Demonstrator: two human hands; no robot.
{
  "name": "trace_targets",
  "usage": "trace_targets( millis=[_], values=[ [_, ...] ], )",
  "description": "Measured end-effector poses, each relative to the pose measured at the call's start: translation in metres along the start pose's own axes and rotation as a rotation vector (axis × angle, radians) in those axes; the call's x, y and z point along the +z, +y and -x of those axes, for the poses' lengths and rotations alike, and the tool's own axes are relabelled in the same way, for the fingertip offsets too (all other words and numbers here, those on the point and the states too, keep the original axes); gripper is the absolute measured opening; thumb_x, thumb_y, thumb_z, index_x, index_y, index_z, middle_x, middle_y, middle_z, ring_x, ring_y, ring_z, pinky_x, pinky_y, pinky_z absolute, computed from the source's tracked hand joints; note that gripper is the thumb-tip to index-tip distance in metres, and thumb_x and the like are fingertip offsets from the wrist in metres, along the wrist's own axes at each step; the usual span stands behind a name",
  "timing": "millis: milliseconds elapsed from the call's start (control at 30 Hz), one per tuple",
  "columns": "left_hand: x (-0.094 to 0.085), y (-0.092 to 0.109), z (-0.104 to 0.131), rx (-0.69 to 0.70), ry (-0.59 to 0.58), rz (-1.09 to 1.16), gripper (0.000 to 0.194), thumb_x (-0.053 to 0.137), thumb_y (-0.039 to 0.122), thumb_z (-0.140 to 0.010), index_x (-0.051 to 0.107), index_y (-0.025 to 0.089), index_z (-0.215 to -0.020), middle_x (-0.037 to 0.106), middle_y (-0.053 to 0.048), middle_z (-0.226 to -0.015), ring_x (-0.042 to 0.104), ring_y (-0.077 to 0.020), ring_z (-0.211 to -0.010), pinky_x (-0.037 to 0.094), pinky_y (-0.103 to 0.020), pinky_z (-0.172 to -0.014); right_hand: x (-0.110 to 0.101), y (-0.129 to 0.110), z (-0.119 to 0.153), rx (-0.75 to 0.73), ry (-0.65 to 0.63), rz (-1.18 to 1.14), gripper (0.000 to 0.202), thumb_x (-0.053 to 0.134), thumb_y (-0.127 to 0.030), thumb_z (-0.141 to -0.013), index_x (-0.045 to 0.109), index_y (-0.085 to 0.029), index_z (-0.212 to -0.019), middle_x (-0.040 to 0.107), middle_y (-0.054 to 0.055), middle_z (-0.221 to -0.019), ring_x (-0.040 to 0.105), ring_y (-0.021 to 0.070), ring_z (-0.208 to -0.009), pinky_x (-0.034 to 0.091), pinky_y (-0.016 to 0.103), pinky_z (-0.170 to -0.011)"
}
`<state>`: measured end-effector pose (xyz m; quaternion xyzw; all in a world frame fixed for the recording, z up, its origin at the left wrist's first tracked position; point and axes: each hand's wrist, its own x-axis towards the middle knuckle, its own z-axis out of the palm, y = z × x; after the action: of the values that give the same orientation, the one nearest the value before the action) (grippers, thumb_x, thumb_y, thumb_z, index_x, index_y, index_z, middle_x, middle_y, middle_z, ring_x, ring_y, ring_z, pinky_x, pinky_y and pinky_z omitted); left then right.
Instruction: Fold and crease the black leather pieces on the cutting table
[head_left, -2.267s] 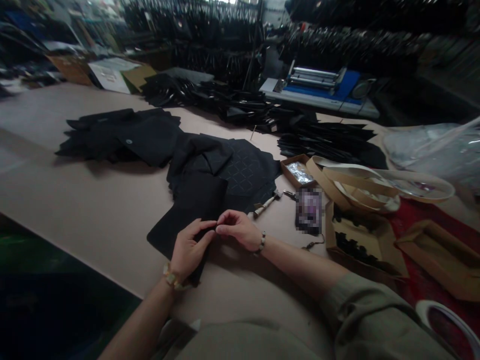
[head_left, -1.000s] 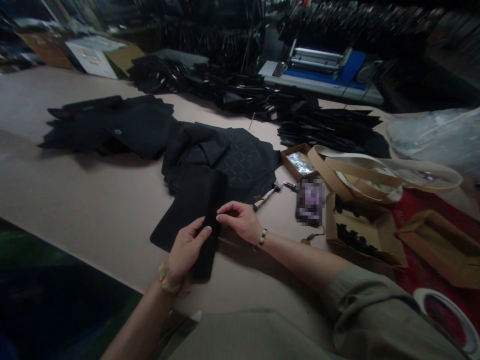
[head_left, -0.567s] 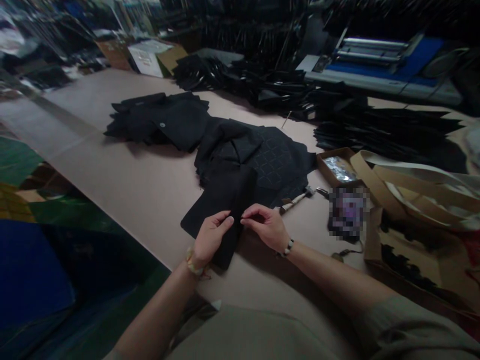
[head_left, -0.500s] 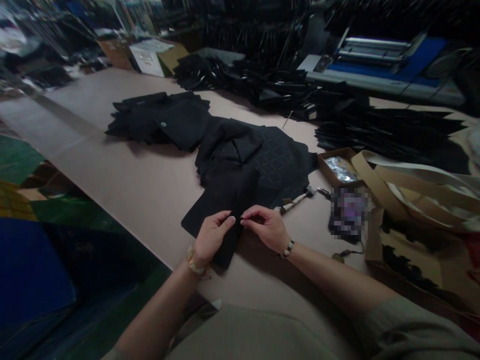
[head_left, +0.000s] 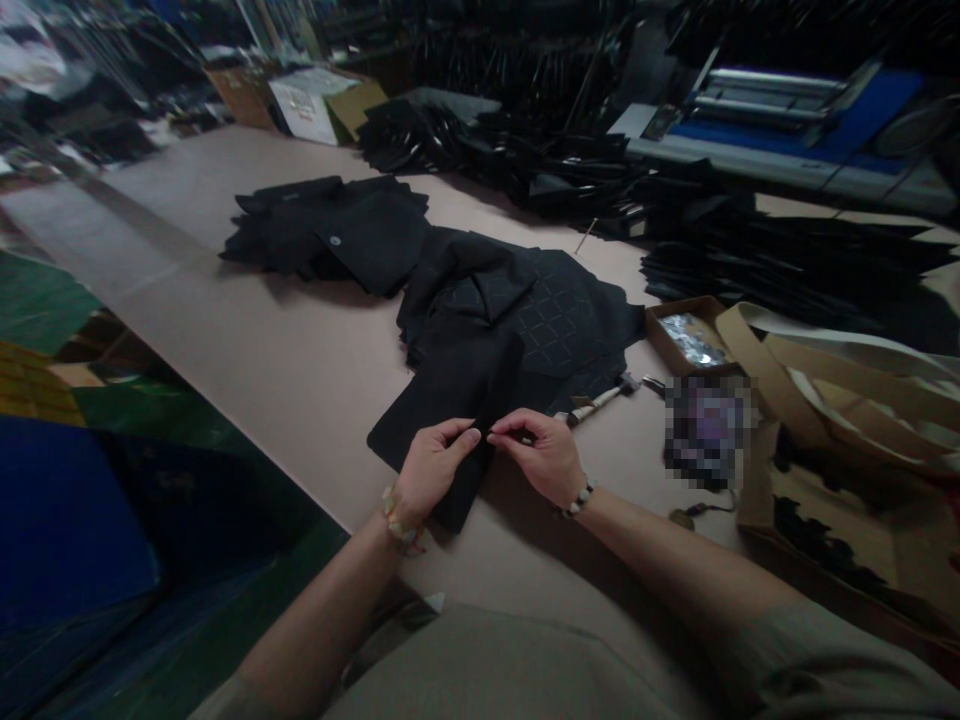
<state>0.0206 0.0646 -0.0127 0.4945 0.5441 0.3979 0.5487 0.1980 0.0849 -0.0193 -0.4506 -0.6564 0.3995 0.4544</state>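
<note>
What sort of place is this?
Most likely a workshop or factory making fabric or leather goods. Stacks of cut black pieces lie on a long table, a machine with metal rollers stands beyond it, and the left hand holds a black panel.

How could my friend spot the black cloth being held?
Find the big pale table, then the black pile with diamond lines. The held cloth lies at that pile's near side. It shows no diamonds, and only it is in the left grip.
</note>
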Motion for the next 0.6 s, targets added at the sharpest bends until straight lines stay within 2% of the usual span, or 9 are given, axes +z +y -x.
trace_targets(
  millis=[167, 433, 600],
  values=[
    [0.0, -0.001, 0.0, 0.005, 0.0, -0.024, 0.036, 0.064, 0.043, -0.085, 0.074, 0.016, -0.106, 0.075, -0.005, -0.098, 0.065, -0.018, -0.087, 0.048, -0.025, -0.078, -0.002, -0.001, -0.001, -0.027, 0.006, 0.025, 0.008, 0.074, -0.028, -0.079, 0.073, -0.02, -0.078, 0.073, 0.004, -0.078, 0.067, 0.0161, -0.071, 0.052, 0.028, -0.065],
    [0.0, -0.001, 0.0, 0.062, 0.01, -0.064, 0.031, 0.063, 0.04, -0.086, 0.076, 0.016, -0.1, 0.075, -0.004, -0.092, 0.065, -0.0178, -0.085, 0.048, -0.025, -0.077, -0.004, -0.005, -0.008, 0.171, -0.069, -0.117, 0.018, 0.081, -0.036, -0.07, 0.076, -0.019, -0.074, 0.074, 0.004, -0.074, 0.069, 0.0175, -0.069, 0.055, 0.028, -0.065],
    [0.0, 0.003, 0.002, 0.154, 0.015, -0.109, 0.025, 0.061, 0.034, -0.088, 0.075, 0.016, -0.097, 0.073, -0.004, -0.094, 0.064, -0.0173, -0.089, 0.048, -0.025, -0.081, -0.008, -0.003, -0.016, 0.268, -0.149, -0.206, 0.028, 0.086, -0.041, -0.061, 0.075, -0.017, -0.07, 0.073, 0.004, -0.071, 0.066, 0.0154, -0.064, 0.054, 0.027, -0.062]
  ],
)
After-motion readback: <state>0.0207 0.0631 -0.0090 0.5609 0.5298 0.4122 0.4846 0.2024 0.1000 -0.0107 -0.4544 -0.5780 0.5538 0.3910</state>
